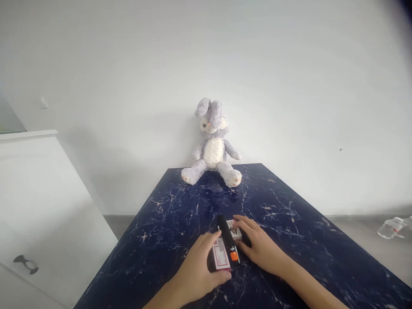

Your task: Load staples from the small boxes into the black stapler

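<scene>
Black tube (227, 234) between two boxes (221, 256), a hand (199, 267) on each

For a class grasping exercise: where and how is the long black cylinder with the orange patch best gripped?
Probably midway along the long black cylinder, from above: it lies between a white, pink-edged rectangular box and a smaller white box, which crowd its sides, while its upper surface is uncovered.

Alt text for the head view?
Left hand holds a pink-trimmed white box, right hand a smaller white box, with a black rod between them bearing an orange patch, on a blue marbled table; a grey plush rabbit sits at the far end.
</scene>
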The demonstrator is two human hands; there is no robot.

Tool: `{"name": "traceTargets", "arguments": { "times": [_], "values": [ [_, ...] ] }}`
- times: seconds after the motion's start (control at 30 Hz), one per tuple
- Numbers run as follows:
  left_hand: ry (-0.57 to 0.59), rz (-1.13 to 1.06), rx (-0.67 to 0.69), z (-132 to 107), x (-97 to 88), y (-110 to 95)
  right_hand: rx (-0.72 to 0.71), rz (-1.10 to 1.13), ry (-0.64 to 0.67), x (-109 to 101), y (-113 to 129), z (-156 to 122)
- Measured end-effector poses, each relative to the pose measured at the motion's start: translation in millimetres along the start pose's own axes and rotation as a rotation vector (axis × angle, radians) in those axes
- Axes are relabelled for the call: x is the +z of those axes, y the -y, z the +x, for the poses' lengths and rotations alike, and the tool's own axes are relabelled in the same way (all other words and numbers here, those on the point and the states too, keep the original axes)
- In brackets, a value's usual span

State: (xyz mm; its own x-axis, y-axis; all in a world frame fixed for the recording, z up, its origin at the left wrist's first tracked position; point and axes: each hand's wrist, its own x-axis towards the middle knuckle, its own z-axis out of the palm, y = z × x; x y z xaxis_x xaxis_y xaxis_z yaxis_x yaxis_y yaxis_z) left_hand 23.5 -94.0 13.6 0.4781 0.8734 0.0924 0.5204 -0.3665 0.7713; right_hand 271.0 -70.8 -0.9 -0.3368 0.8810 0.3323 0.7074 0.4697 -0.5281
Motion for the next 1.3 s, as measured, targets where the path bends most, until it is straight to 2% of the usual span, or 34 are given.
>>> {"name": "traceTargets", "arguments": {
  "times": [0.13, 0.23, 0.4, 0.6, 0.83, 1.1, 1.3],
  "values": [
    [0.027, 0.041, 0.025, -1, 0.9, -1, 0.008, 0.023, 0.02, -2, 5, 0],
    [0.015, 0.035, -0.011, -2, -0.3, 3, 0.04, 0.051, 0.017, -8, 9, -1],
    [0.006, 0.024, -0.042, -1, -1.7, 9, 0.06, 0.03, 0.111, -17, 15, -6],
    [0.02, 0.03, -0.047, -1, -3.8, 13, 0.011, 0.032, 0.126, -18, 26, -13],
    [0.085, 0.009, -0.067, -4, -13.8, 19, 0.033, 0.08, 0.199, -23, 35, -13],
    [0.041, -0.045, -0.112, -5, -16.6, 17, 0.049, 0.092, 0.183, -22, 35, -11],
    [0.061, -0.07, -0.064, -7, -16.9, 17, 0.021, 0.064, 0.169, -23, 36, -12]
  ]
}}
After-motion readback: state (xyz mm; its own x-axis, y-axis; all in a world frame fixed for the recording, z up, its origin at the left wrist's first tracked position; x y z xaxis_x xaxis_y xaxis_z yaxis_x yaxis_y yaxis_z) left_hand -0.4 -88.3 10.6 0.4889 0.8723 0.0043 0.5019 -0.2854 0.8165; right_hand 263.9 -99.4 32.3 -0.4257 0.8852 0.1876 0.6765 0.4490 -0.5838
